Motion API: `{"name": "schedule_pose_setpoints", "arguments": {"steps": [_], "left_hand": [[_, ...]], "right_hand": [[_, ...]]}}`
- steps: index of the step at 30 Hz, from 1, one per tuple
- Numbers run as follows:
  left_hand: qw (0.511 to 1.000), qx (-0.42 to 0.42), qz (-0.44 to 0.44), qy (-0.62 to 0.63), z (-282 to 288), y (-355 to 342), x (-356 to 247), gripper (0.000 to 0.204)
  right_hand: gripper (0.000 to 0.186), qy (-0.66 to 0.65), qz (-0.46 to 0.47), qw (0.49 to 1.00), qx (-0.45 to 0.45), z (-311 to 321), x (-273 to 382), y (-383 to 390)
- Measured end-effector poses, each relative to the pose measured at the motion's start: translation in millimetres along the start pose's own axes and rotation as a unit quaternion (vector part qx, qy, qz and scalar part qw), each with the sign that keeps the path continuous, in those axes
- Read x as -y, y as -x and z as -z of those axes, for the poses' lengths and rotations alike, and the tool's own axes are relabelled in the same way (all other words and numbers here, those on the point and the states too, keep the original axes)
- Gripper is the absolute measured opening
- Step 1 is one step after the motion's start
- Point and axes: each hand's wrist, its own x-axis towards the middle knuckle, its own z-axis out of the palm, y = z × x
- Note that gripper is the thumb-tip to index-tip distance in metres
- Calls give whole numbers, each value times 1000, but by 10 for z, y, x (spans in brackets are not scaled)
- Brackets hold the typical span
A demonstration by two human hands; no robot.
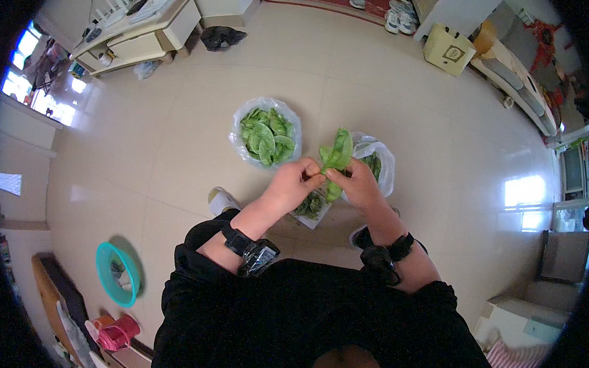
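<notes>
In front of my body my right hand (358,183) is closed around a few flat green bean pods (339,150); the broad pods stick out above and below its fingers. The fingertips of my left hand (296,184) meet it, pinched at the edge of a pod. Just beyond my left hand, an open clear plastic bag (237,135) is filled with flat green pods (261,139). Close behind my right hand sits a second plastic bag (384,159) with green pods inside, partly hidden. Below my hands lies a small heap of green trimmings (308,206) on something white.
A turquoise basin (100,275) and a pink-red jug (119,332) are at the left. A white low cabinet (147,42) and a black bag (222,38) stand far left. Shoes (400,18), a pale-yellow paper bag (448,50) and a cushioned seat (513,82) are far right.
</notes>
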Motion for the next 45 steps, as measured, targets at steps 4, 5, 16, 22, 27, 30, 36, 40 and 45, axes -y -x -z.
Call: {"name": "schedule_pose_setpoints", "arguments": {"steps": [4, 5, 16, 22, 27, 30, 36, 40, 45], "left_hand": [[999, -48, -16, 6, -2, 9, -44, 14], [997, -68, -28, -7, 10, 26, -66, 13], [950, -77, -255, -160, 52, 16, -182, 17], [991, -124, -58, -9, 25, 44, -234, 15], [990, -81, -71, 91, 17, -43, -89, 14], [972, -46, -10, 230, 43, -82, 3, 11], [924, -45, 141, 354, 156, -68, -29, 12], [898, -46, 161, 406, 173, -64, -87, 14], [878, -13, 140, 458, 221, -72, -94, 12]], "right_hand": [[29, 16, -21, 999, -39, 19, 37, -18], [29, 9, -16, 999, -44, 13, 49, -19], [21, -94, -11, 995, -32, -27, 26, -20], [20, 73, 5, 997, -15, -52, -7, -43], [21, 64, 37, 997, 27, -83, 146, 56], [22, 48, 37, 998, 4, -127, 177, 40], [19, 70, 2, 997, -28, -36, 190, 47], [19, 62, 16, 997, -35, -58, 186, 23], [19, 84, 3, 996, -32, -41, 149, 27]]}}
